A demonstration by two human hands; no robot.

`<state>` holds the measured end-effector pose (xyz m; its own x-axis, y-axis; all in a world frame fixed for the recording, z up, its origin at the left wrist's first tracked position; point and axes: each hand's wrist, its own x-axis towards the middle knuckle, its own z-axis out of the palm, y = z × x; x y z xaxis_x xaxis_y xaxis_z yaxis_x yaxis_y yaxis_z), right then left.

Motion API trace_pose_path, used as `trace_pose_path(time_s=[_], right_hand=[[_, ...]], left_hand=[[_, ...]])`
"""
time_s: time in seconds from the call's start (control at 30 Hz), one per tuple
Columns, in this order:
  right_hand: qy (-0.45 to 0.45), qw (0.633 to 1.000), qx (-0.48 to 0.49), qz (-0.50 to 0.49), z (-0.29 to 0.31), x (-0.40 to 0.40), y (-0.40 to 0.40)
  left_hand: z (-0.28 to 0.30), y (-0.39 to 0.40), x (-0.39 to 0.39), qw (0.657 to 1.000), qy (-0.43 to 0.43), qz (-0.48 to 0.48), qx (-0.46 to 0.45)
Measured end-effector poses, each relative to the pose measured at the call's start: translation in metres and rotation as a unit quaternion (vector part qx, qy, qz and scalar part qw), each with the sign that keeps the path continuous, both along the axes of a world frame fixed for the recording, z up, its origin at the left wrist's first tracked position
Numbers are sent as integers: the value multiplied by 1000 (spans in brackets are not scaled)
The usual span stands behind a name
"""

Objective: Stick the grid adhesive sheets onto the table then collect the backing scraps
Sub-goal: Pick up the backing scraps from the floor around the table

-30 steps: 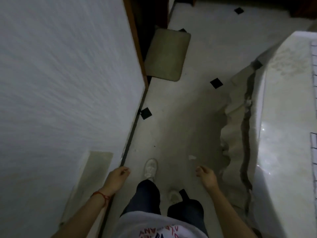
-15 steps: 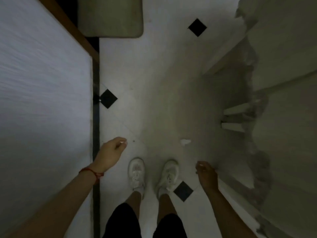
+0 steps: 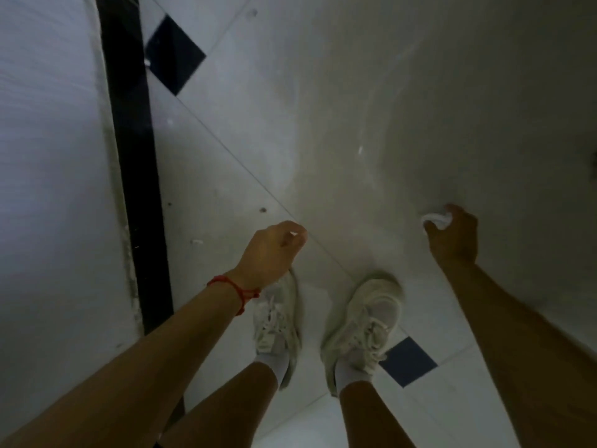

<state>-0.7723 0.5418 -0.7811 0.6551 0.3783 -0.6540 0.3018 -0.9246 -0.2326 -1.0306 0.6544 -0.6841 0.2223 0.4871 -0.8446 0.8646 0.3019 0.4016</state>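
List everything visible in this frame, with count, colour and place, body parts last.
Backing scrap: one, white, crumpled at the right hand's fingers.
Small scrap: one, white, on the floor left of the left hand.
Floor: pale tiles with dark diamond insets, one upper left, one by the right shoe.
Wall: pale, left side, black strip at its base.
Shoes: two, white, bottom centre.
Wrist thread: one, red, left wrist.
Left hand: loosely curled, contents unclear.
Right hand: closing on the backing scrap.
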Motion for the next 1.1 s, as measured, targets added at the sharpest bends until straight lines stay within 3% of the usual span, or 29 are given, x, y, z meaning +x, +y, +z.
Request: trace_pose_path(time_s=[0.17,0.3,0.43,0.63,0.87,1.1], right_hand=[[-33,998,-7,-44,-27,-21,-6],[-15,998,-30,55,-15,-38,-15],[12,996,18,84,33,-63,-5],[55,986,155,-24,166,-74,41],[67,962,259,-61,375,-50,133],[24,968,227,-107,545,-27,191]], left_hand=[[-20,-8,-19,999,30,-34,-8],[-14,-6,-19,999,35,-26,-11],[20,6,-12,1000,9,7,14],[135,52,-9,994,-50,86,52],[315,130,-15,985,-79,105,109],[476,194,-18,985,-83,57,139]])
